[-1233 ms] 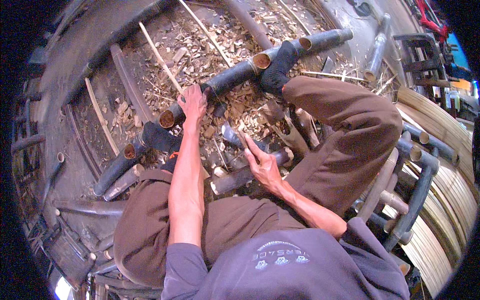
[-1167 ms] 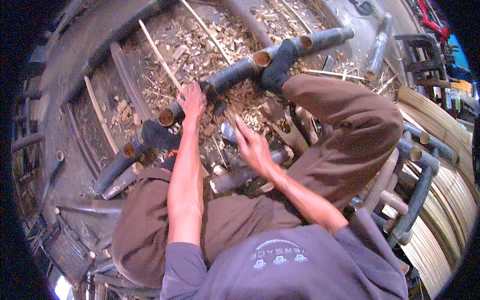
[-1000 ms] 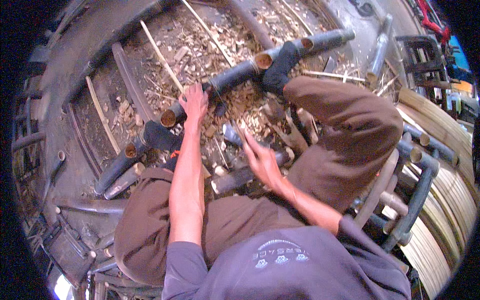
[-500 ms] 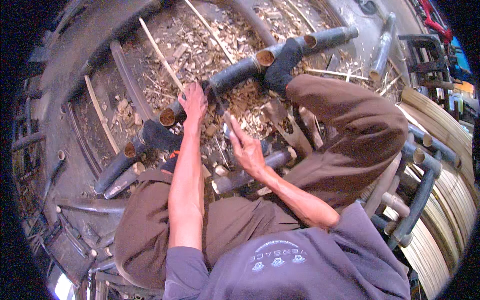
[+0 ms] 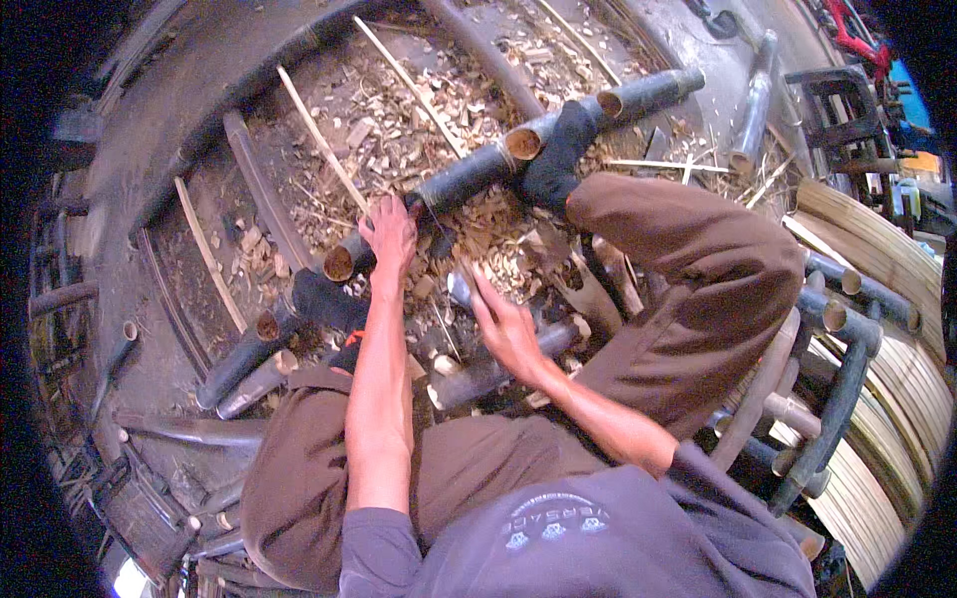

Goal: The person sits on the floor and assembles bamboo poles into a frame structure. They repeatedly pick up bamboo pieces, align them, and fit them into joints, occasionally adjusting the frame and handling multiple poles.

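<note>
A dark bamboo-like pole (image 5: 454,184) with round pale cut openings lies across the ground in front of me. My left hand (image 5: 391,234) is closed over this pole near one opening, beside the end of a thin pale slat (image 5: 324,145). My right hand (image 5: 510,334) grips the handle of a thin-bladed hand tool (image 5: 466,269), with the blade slanting up and left toward the pole by my left fingers. Motion smears the blade, so its exact kind is unclear. Both of my feet, in black socks (image 5: 563,149), are against the pole, one on each side of my hands.
Wood chips (image 5: 374,125) litter the ground inside a ladder-like frame of dark poles (image 5: 264,184) and pale slats. Short pole pieces (image 5: 478,384) lie close to my lap. On the right stand jointed dark poles (image 5: 832,384) and a stack of long pale strips (image 5: 877,439).
The whole view has shifted slightly, so the scene sits lower. My right hand has drawn the tool back a little, down and right from the pole; my left hand stays on the pole.
</note>
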The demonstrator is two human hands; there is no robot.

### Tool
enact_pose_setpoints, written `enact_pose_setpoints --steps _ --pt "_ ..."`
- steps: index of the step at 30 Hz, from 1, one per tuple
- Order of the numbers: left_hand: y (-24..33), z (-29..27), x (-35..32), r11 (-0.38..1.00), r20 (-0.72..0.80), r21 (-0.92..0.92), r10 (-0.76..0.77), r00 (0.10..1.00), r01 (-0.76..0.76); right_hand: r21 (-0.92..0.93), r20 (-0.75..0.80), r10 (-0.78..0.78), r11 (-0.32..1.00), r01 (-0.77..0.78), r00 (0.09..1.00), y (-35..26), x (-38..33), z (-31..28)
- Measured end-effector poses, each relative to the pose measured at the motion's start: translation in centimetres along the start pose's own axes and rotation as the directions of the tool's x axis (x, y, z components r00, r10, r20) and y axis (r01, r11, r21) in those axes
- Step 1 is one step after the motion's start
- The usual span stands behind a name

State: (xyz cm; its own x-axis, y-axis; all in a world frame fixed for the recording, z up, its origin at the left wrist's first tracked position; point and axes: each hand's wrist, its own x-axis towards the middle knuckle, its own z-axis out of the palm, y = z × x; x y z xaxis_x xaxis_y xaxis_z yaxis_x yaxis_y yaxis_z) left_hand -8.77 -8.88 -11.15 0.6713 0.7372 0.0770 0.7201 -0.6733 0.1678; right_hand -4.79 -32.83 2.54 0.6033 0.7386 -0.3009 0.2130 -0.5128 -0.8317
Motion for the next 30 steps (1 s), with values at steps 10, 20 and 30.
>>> enact_pose_setpoints --steps 10,20,30 --pt "0.1 -0.7 0.3 0.974 0.196 -0.206 -0.058 0.979 0.099 0.149 -0.263 -0.14 0.972 0.184 0.954 -12.7 1.1 -14.2" --pt "0.0 -1.8 -0.9 0.965 0.185 -0.256 -0.007 0.983 0.056 -0.243 -0.717 -0.359 0.932 0.268 0.598 -12.3 -5.1 -40.7" --pt "0.9 -3.4 -4.1 0.971 -0.079 -0.142 0.185 0.98 -0.194 -0.25 -0.749 -0.099 0.958 -0.141 0.655 15.8 -1.7 -31.4"
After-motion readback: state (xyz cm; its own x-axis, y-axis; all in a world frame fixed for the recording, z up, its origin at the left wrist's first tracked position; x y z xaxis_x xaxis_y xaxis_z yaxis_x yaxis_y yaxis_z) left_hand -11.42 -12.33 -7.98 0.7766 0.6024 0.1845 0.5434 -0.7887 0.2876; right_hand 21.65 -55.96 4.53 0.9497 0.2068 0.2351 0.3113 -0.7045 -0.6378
